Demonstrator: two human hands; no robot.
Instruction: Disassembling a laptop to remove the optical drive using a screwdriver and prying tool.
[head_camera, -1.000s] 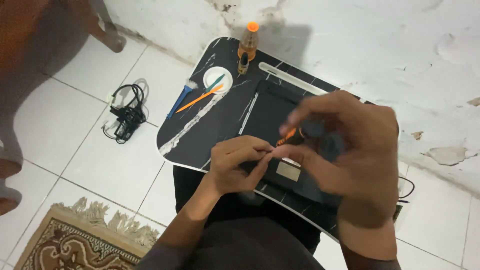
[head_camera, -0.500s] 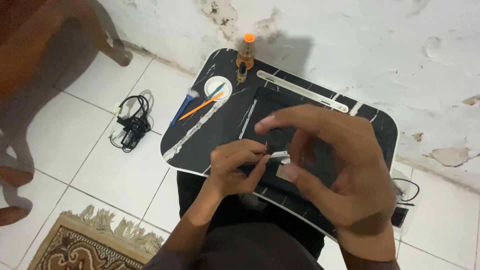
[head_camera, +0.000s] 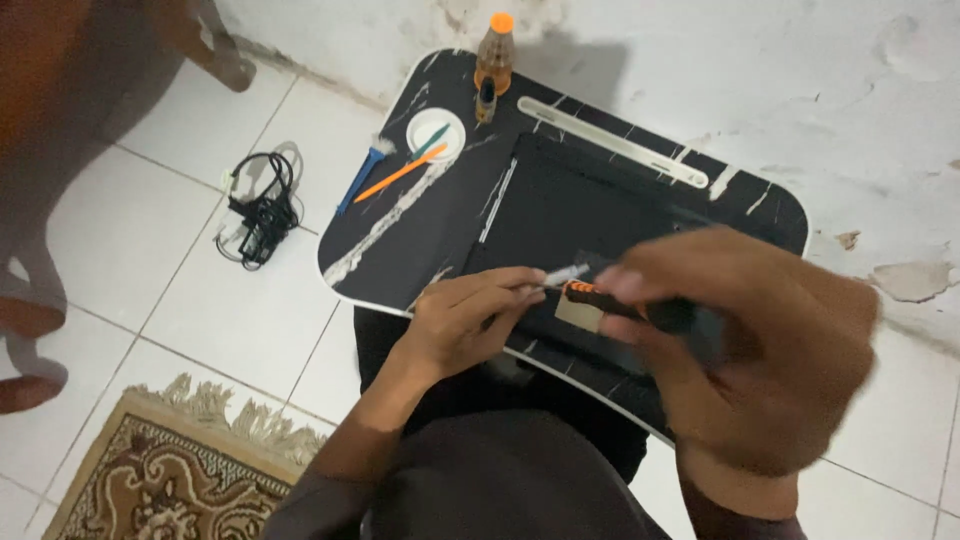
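Over the lap tray (head_camera: 420, 230), left hand (head_camera: 465, 320) pinches a bit (head_camera: 562, 275); right hand (head_camera: 740, 350) grips the screwdriver (head_camera: 625, 305). Misaligned, the bit could drop.

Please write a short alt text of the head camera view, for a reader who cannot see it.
Over a black marbled lap tray, the left hand pinches a thin metal bit while the right hand holds an orange-tipped screwdriver handle. A small orange-capped bottle stands at the tray's far edge.
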